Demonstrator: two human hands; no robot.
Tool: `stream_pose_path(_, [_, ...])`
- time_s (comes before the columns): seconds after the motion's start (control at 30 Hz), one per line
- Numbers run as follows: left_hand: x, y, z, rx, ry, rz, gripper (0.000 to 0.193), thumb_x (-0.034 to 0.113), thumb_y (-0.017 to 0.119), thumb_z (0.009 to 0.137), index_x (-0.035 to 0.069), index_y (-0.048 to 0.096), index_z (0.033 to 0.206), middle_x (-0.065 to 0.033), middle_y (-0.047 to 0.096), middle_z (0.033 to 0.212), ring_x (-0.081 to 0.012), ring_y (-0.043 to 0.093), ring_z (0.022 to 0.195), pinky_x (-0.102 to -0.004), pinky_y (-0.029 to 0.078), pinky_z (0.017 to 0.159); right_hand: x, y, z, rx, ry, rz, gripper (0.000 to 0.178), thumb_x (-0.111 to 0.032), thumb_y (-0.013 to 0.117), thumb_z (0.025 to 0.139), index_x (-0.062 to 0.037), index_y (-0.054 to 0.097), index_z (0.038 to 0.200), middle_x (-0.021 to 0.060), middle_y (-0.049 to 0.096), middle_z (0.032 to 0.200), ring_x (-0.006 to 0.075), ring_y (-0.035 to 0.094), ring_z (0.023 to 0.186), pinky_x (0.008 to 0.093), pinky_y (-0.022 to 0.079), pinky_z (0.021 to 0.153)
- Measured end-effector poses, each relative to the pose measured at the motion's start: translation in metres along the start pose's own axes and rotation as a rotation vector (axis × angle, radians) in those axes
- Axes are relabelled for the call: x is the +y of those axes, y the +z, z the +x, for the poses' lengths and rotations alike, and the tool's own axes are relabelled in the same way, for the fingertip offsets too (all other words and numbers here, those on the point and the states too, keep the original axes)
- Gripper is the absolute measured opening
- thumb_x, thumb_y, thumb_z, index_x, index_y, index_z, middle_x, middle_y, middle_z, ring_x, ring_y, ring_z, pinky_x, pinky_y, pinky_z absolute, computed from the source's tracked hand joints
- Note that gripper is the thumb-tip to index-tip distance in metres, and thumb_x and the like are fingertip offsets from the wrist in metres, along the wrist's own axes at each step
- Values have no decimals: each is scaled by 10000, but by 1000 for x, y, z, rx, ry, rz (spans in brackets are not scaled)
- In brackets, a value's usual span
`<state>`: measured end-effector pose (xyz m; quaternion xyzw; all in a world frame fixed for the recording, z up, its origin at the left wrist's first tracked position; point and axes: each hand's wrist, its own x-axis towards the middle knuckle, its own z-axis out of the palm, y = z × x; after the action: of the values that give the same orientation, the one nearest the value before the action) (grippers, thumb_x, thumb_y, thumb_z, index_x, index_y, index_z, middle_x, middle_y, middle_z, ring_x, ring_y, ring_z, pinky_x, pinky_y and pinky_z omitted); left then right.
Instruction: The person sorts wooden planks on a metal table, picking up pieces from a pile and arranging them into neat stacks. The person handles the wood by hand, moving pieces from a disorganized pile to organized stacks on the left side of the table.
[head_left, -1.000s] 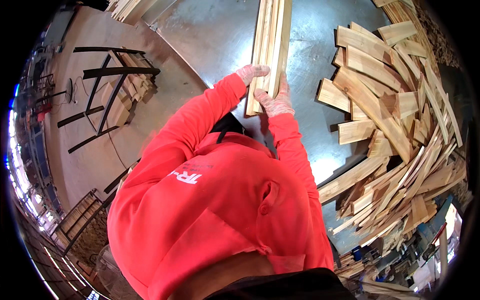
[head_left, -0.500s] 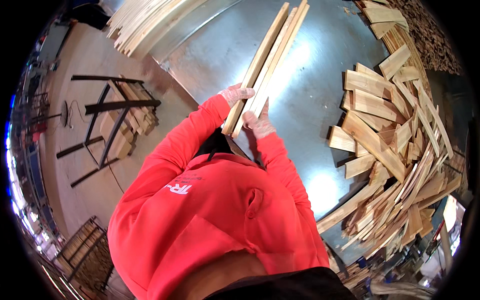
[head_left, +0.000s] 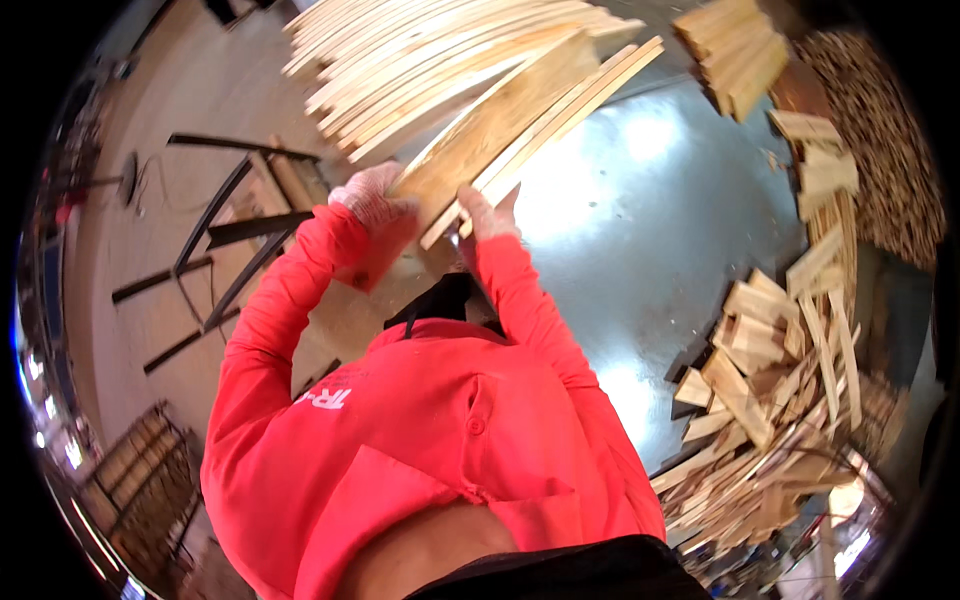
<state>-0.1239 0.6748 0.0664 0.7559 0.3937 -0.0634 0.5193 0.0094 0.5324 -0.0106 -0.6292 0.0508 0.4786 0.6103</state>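
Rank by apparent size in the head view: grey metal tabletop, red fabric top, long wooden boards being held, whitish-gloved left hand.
1. Red top (nearness likely enlarges it)
2. Tabletop
3. Wooden boards
4. Left hand

A tan floor point(head_left: 210, 105) spreads along the left, where a black-barred frame point(head_left: 258, 230) stands near a metal surface point(head_left: 610, 200) that gleams grey-blue with patches of reflected light. Lower left, a dark barred rack point(head_left: 150, 470) sits on the floor, with bright lights point(head_left: 73, 453) beyond it along the rim. The surroundings fall into shadow at the far right, and finer details there are blurred.
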Motion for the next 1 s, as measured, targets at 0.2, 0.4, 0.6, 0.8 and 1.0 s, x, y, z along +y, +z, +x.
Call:
stream_pose_path(0.2, [47,-77,-23,300,1,287,416,274,688,780,80,616,1141,-124,678,1005,-248,634,936,-347,483,841,-41,67,80,-138,-75,-728,1135,-582,747,713,101,188,1426,295,557,1254,409,555,1156,386,419,992])
stream_pose_path(0.4, [44,-113,27,514,161,368,509,404,653,791,90,611,1190,-147,660,1101,-303,624,1049,-379,473,897,-31,38,78,-275,-4,-873,1007,-645,594,814,54,248,1451,146,667,818,277,638,721,363,502,684])
stream_pose_path(0.6, [60,-117,91,232,147,258,592,366,684,806,21,567,1272,-136,678,1065,-230,641,952,-325,480,886,-27,-37,28,-143,-57,-340,725,-221,646,904,-62,257,1495,9,565,744,101,488,544,272,441,499])
stream_pose_path(0.8, [64,10,111,-117,342,-651,530,312,706,843,-56,571,1200,-73,650,1048,-146,593,939,-300,478,859,-7,-65,-42,-236,-209,294,721,-325,680,890,-20,329,1442,70,628,1016,165,599,822,327,522,731])
stream_pose_path(1.0, [116,151,108,-168,594,-556,333,318,524,964,33,600,1121,-86,661,975,-184,625,867,-327,490,791,-20,-121,-105,31,-501,-64,467,-344,612,921,20,557,1209,72,656,1031,173,601,887,328,487,795])
